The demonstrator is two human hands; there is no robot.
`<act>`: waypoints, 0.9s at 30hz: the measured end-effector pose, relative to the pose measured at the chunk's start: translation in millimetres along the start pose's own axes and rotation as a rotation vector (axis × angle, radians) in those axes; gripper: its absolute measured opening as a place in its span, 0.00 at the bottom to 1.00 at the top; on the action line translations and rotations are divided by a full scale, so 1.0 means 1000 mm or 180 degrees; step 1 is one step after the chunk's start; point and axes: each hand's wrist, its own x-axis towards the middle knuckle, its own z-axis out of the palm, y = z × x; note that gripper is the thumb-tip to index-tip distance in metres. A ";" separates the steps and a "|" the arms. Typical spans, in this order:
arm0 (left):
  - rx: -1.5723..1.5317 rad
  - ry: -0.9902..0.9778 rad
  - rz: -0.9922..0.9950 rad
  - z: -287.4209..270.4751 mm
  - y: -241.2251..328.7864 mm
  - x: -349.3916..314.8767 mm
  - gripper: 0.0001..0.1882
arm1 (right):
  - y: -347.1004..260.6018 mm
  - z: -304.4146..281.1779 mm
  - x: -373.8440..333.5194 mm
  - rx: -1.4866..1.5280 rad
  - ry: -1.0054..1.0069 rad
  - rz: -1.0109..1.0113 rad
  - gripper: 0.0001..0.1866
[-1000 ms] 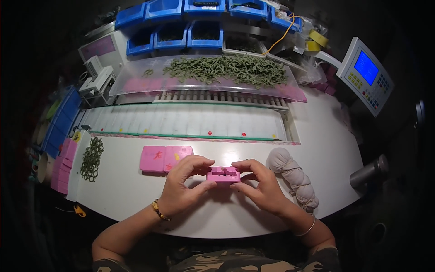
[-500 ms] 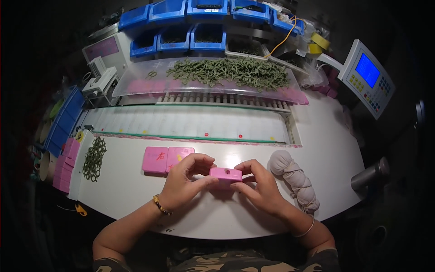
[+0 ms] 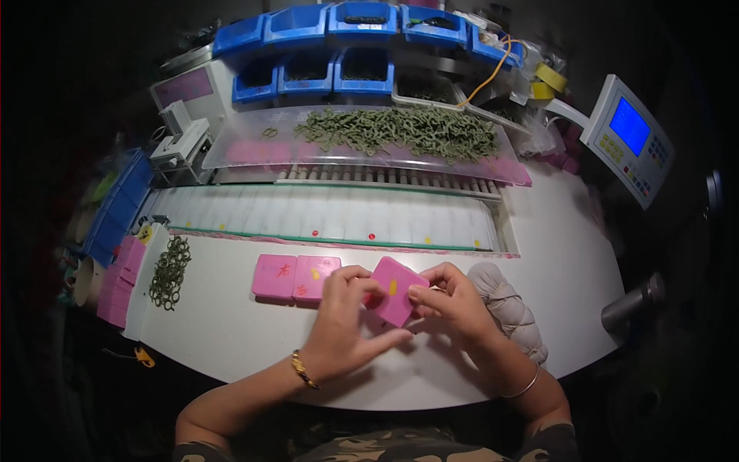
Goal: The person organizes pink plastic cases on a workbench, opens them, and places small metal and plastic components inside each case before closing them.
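Note:
A pink rubber mould (image 3: 397, 286) with a yellow mark on its broad face is tilted cornerwise above the white table. My right hand (image 3: 449, 299) pinches its right side, thumb on the face and fingers behind. My left hand (image 3: 348, 323) is at the mould's left edge, fingers bent beside it and thumb stretched out below, apart from it. Whether the left fingertips touch the mould, I cannot tell. Two more pink moulds (image 3: 275, 276) with red marks lie side by side to the left, the nearer one partly behind my left hand.
Green ring-shaped pieces (image 3: 170, 272) lie at left. Beyond the moulds runs a conveyor (image 3: 331, 212) with white plates; behind it, a clear sheet (image 3: 246, 146) bears many green pieces. Blue bins (image 3: 364, 73) stand at the back. A tied cloth bundle (image 3: 502, 304) and control panel (image 3: 630, 138) are at right.
The mould has turned from edge-on to show its broad face. My left hand has loosened, its thumb moving off. The conveyor's plates have shifted left, and the whole view has moved slightly.

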 end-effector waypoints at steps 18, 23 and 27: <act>0.1568 0.1175 -0.1301 -0.106 -0.176 0.050 0.25 | 0.020 -0.004 -0.055 -0.1047 -0.1042 0.0117 0.18; 0.1988 0.1129 -0.1465 -0.119 -0.203 0.062 0.28 | 0.035 0.002 -0.055 -0.0923 -0.1627 0.0010 0.18; 0.2063 0.1151 -0.1810 -0.138 -0.217 0.067 0.28 | 0.031 0.008 -0.048 -0.1107 -0.1376 -0.0524 0.16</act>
